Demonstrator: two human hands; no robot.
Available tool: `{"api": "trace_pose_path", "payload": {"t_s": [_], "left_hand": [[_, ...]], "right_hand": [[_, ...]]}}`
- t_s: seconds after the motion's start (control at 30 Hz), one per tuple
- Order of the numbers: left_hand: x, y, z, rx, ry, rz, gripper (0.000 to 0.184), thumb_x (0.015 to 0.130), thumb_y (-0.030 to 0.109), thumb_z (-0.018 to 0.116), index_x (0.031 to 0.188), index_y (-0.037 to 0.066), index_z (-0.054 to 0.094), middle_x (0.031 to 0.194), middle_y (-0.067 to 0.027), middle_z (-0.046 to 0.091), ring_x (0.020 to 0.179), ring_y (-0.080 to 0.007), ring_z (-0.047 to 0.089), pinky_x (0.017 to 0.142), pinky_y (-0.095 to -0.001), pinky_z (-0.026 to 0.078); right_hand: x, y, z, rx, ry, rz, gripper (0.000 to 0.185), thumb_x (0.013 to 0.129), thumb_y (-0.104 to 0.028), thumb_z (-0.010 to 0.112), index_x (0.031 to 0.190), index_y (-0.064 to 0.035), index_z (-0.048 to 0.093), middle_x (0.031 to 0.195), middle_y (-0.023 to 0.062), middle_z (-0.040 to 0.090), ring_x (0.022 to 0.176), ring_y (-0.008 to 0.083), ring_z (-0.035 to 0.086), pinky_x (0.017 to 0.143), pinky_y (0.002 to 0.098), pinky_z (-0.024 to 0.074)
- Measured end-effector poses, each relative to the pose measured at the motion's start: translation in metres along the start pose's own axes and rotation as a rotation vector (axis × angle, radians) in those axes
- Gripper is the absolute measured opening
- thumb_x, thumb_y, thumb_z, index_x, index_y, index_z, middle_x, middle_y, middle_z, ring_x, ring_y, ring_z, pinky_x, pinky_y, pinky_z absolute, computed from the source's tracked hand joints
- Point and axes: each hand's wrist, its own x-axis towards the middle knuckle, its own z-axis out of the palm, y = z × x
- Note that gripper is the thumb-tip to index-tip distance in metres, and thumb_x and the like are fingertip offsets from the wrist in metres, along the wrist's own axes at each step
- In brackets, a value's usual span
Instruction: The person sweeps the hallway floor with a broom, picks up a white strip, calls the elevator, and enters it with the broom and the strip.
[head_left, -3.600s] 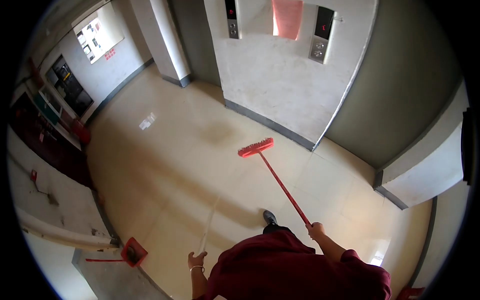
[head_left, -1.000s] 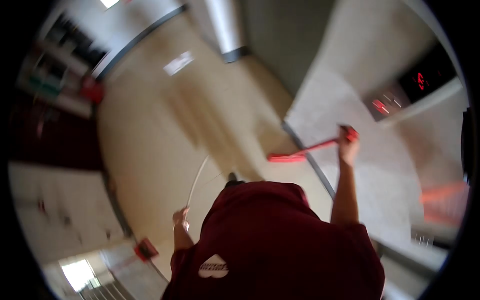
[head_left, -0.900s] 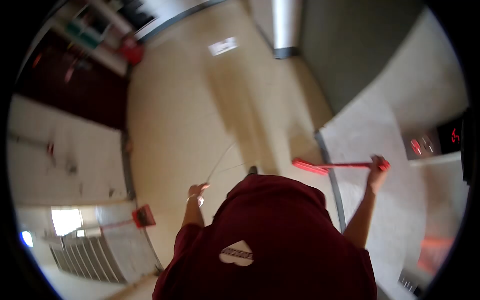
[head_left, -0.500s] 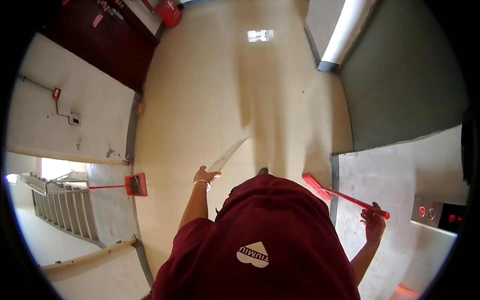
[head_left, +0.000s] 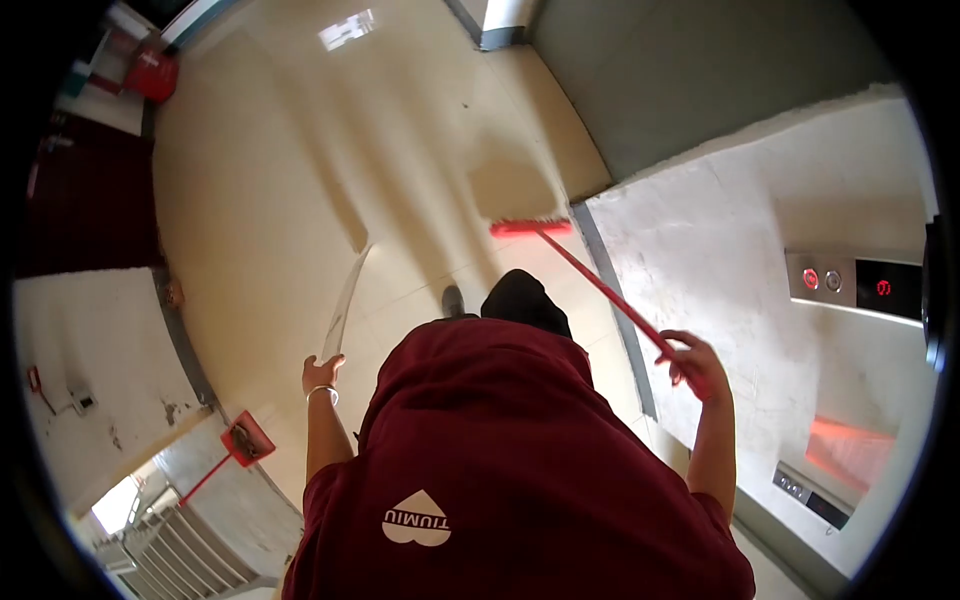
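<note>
My right hand [head_left: 698, 368] is closed round the handle of a red broom [head_left: 610, 290]. The broom slants up and to the left, its bristled head at the top beside the foot of the wall. My left hand [head_left: 322, 373], with a pale band at its wrist, grips one end of a long, thin, pale translucent strip [head_left: 345, 305]. That strip curves forward and narrows towards its far end; I cannot make out its exact kind. A shoe [head_left: 453, 300] and a dark trouser leg [head_left: 522, 303] show in front of the maroon shirt [head_left: 510, 440].
A long-handled red dustpan [head_left: 248, 440] with debris in it is at the left, near the stairs [head_left: 190, 548]. Lift buttons [head_left: 822, 281] sit on the right wall [head_left: 740, 240]. A red bin [head_left: 152, 74] stands far left, beyond a dark door [head_left: 90, 195].
The view has turned to the right. The broom head has swung forward and left, the broom now pointing further ahead. Both hands keep hold of their things; a dark trouser leg has come into view.
</note>
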Motion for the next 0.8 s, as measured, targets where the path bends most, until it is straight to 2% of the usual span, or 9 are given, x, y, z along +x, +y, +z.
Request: {"api": "trace_pose_path", "payload": {"t_s": [0.07, 0.13, 0.2, 0.33, 0.5, 0.63, 0.7, 0.73, 0.8], "left_hand": [[-0.005, 0.015, -0.005, 0.016, -0.018, 0.009, 0.081, 0.056, 0.042, 0.074, 0.120, 0.001, 0.045, 0.114, -0.0224, 0.053, 0.107, -0.0337, 0.051, 0.091, -0.0383, 0.041], [-0.001, 0.017, -0.008, 0.018, -0.028, -0.004, 0.081, 0.056, 0.043, 0.074, 0.119, 0.001, 0.045, 0.114, -0.0223, 0.053, 0.107, -0.0338, 0.050, 0.091, -0.0383, 0.041], [0.008, 0.013, -0.005, 0.073, -0.039, 0.006, 0.082, 0.056, 0.044, 0.073, 0.119, 0.001, 0.045, 0.114, -0.0224, 0.052, 0.107, -0.0343, 0.050, 0.091, -0.0384, 0.040], [0.028, 0.003, 0.005, 0.056, -0.039, 0.026, 0.082, 0.056, 0.044, 0.073, 0.119, 0.000, 0.045, 0.115, -0.0227, 0.052, 0.108, -0.0342, 0.050, 0.091, -0.0383, 0.040], [0.021, 0.012, 0.011, 0.030, -0.074, -0.009, 0.082, 0.055, 0.044, 0.072, 0.118, -0.002, 0.046, 0.114, -0.0235, 0.052, 0.108, -0.0337, 0.050, 0.091, -0.0377, 0.040], [0.028, 0.007, 0.017, -0.006, -0.116, -0.032, 0.084, 0.054, 0.042, 0.072, 0.119, -0.003, 0.045, 0.115, -0.0233, 0.052, 0.107, -0.0334, 0.050, 0.091, -0.0370, 0.040], [0.032, 0.002, 0.022, 0.010, -0.109, -0.018, 0.084, 0.054, 0.043, 0.072, 0.119, -0.003, 0.045, 0.115, -0.0235, 0.051, 0.108, -0.0333, 0.050, 0.091, -0.0369, 0.040], [0.033, 0.002, 0.023, 0.026, -0.106, 0.001, 0.084, 0.053, 0.043, 0.072, 0.119, -0.003, 0.045, 0.116, -0.0236, 0.051, 0.109, -0.0332, 0.049, 0.091, -0.0368, 0.040], [0.016, 0.021, 0.012, 0.055, -0.115, 0.001, 0.085, 0.054, 0.042, 0.072, 0.119, -0.003, 0.044, 0.117, -0.0237, 0.050, 0.109, -0.0330, 0.049, 0.091, -0.0367, 0.040]], "right_hand": [[0.002, 0.047, -0.022, -0.262, 0.066, 0.313, 0.044, 0.078, -0.004, 0.047, 0.121, -0.0002, 0.044, 0.068, 0.0132, 0.060, 0.045, 0.0142, 0.052, 0.041, 0.0258, 0.0454], [0.012, 0.137, -0.043, -0.482, 0.147, 0.453, 0.016, 0.079, -0.012, 0.052, 0.088, 0.0002, 0.056, 0.055, 0.0067, 0.051, 0.042, 0.0142, 0.046, 0.035, 0.0284, 0.0384], [0.003, 0.176, -0.030, -0.341, 0.180, 0.591, 0.028, 0.085, -0.031, 0.044, 0.079, -0.0048, 0.051, 0.053, 0.0058, 0.048, 0.039, 0.0152, 0.045, 0.033, 0.0294, 0.0335], [-0.012, 0.346, -0.042, -0.917, 0.199, 0.214, 0.050, 0.084, -0.048, 0.044, 0.068, -0.0023, 0.058, 0.061, 0.0181, 0.058, 0.058, 0.0332, 0.058, 0.053, 0.0434, 0.0443], [0.004, 0.318, 0.000, -1.113, 0.332, 0.149, 0.055, 0.087, -0.044, 0.037, 0.067, 0.0029, 0.058, 0.069, 0.0265, 0.057, 0.070, 0.0424, 0.057, 0.063, 0.0490, 0.0446], [0.135, 0.278, 0.019, -1.215, 0.265, 0.039, 0.057, 0.089, -0.045, 0.031, 0.073, 0.0015, 0.058, 0.067, 0.0239, 0.058, 0.070, 0.0407, 0.058, 0.065, 0.0487, 0.0463], [0.211, 0.194, 0.065, -1.209, 0.092, 0.051, 0.066, 0.086, -0.054, 0.026, 0.081, 0.0010, 0.062, 0.080, 0.0255, 0.060, 0.080, 0.0393, 0.059, 0.073, 0.0468, 0.0455], [0.270, 0.181, 0.080, -1.312, 0.030, -0.135, 0.064, 0.085, -0.056, 0.027, 0.084, -0.0024, 0.063, 0.082, 0.0238, 0.061, 0.082, 0.0376, 0.059, 0.074, 0.0457, 0.0455], [0.330, 0.086, 0.142, -1.146, 0.010, 0.001, 0.056, 0.085, -0.052, 0.036, 0.081, -0.0032, 0.062, 0.071, 0.0205, 0.060, 0.069, 0.0347, 0.059, 0.063, 0.0439, 0.0460]]}}
